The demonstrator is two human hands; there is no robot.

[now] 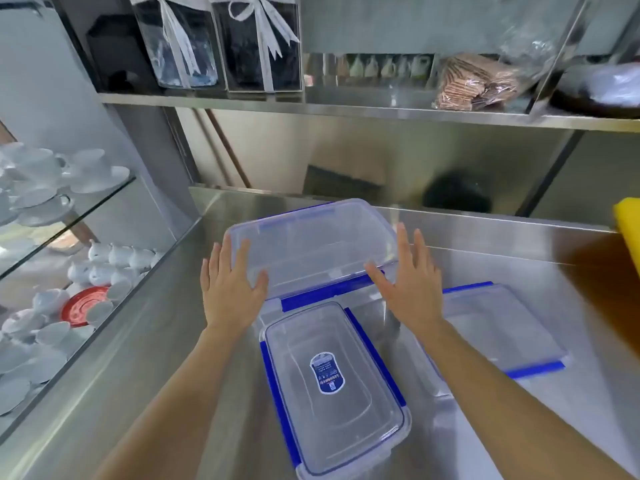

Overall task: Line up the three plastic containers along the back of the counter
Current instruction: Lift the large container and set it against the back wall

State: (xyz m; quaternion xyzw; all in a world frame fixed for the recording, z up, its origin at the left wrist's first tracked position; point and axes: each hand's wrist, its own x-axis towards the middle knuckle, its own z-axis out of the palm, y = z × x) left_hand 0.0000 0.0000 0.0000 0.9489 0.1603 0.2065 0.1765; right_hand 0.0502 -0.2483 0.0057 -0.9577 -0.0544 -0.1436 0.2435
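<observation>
Three clear plastic containers with blue latches stand on a steel counter (166,341). The largest container (311,244) sits toward the back. My left hand (230,285) lies flat against its left front corner and my right hand (405,282) against its right front corner, fingers spread, neither wrapped around it. A second container (332,386) with a label on its lid stands lengthwise in front, between my forearms. The third container (498,327) rests to the right, partly behind my right forearm.
A steel backsplash (381,161) rises behind the counter, with a shelf (346,105) above holding ribboned boxes and a bag of biscuits. A glass case (69,237) with white cups borders the left. A yellow object (628,230) pokes in at the right edge.
</observation>
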